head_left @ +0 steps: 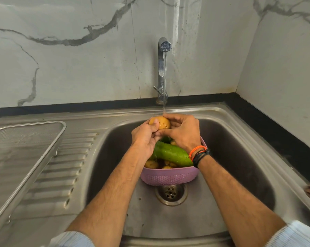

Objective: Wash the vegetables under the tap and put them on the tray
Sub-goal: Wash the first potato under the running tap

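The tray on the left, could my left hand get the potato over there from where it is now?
Probably yes. The left hand holds the potato together with the right hand under the tap. The tray lies on the drainboard to the left, with nothing between.

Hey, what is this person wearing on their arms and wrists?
Both forearms are bare, with pale blue ribbed sleeves pushed up near the elbows: left sleeve, right sleeve. The right wrist carries an orange thread band and dark braided bands. The left wrist shows nothing worn.
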The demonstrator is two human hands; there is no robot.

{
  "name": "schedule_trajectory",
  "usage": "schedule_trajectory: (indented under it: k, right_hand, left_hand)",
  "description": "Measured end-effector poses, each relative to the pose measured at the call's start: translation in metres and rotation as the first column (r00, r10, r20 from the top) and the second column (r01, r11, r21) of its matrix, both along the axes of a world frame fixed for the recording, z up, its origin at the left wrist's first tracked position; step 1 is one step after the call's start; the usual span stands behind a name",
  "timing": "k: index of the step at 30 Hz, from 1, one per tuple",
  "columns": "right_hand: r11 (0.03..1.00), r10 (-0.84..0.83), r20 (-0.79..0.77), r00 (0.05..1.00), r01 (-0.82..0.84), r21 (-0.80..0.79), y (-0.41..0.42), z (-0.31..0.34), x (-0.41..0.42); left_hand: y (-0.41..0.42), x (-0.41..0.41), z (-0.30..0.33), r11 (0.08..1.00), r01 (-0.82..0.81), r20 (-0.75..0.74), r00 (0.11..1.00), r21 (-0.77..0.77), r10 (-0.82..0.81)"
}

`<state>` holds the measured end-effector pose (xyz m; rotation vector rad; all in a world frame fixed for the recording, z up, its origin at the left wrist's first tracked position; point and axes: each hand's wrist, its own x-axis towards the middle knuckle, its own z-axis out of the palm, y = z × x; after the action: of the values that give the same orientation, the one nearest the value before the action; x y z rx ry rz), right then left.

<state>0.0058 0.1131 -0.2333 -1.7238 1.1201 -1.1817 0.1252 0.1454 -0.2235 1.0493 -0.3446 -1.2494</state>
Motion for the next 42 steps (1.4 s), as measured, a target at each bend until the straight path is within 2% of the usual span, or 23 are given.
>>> schedule_trajectory:
  k: [3, 8, 15, 20, 23, 28, 33, 39, 42]
  right_hand:
    - [1.000, -0.025, 0.007, 1.000, 0.025, -0.011, 0.001, 0.000, 0.002]
    - [0.998, 0.066, -0.095, 0.993, -0.065, 0.016, -0.003, 0.001, 0.004]
    - [0.999, -0.030, 0.041, 0.999, 0.029, 0.014, 0.005, 0.004, 0.002]
    - [0.997, 0.020, 0.080, 0.997, -0.026, 0.078, 0.001, 0.004, -0.001]
    - [0.993, 0.064, 0.050, 0.997, -0.068, 0.092, -0.001, 0.001, 0.001]
    - [0.997, 0.016, 0.025, 1.000, -0.018, 0.069, -0.002, -0.003, 0.006]
    - [0.993, 0.106, -0.041, 0.994, -0.103, 0.062, -0.003, -0.004, 0.006]
    - [0.999, -0.044, 0.083, 0.996, 0.043, 0.008, 0.004, -0.002, 0.007]
    - [0.999, -0.004, 0.064, 0.998, 0.002, 0.032, 0.001, 0.001, 0.005]
  left_hand:
    - [0.000, 0.000, 0.000, 1.000, -0.012, -0.013, 1.000, 0.002, 0.012]
    - [0.000, -0.001, -0.004, 1.000, 0.012, 0.040, 0.999, 0.006, -0.013]
    - [-0.001, -0.002, -0.001, 0.999, -0.042, -0.091, 0.995, 0.026, 0.044]
    - [0.002, 0.003, 0.000, 1.000, -0.003, 0.000, 1.000, 0.000, 0.003]
    - [0.003, 0.004, -0.001, 1.000, -0.006, -0.019, 1.000, 0.000, 0.006]
    - [0.003, 0.001, 0.001, 0.999, -0.038, -0.009, 0.999, -0.012, 0.038]
    - [0.009, -0.006, 0.003, 0.998, -0.046, 0.030, 0.998, -0.034, 0.047]
    - [0.006, -0.010, 0.004, 0.996, -0.091, -0.020, 0.996, -0.008, 0.091]
    - [0.007, -0.009, 0.004, 0.998, -0.069, 0.001, 0.998, -0.013, 0.069]
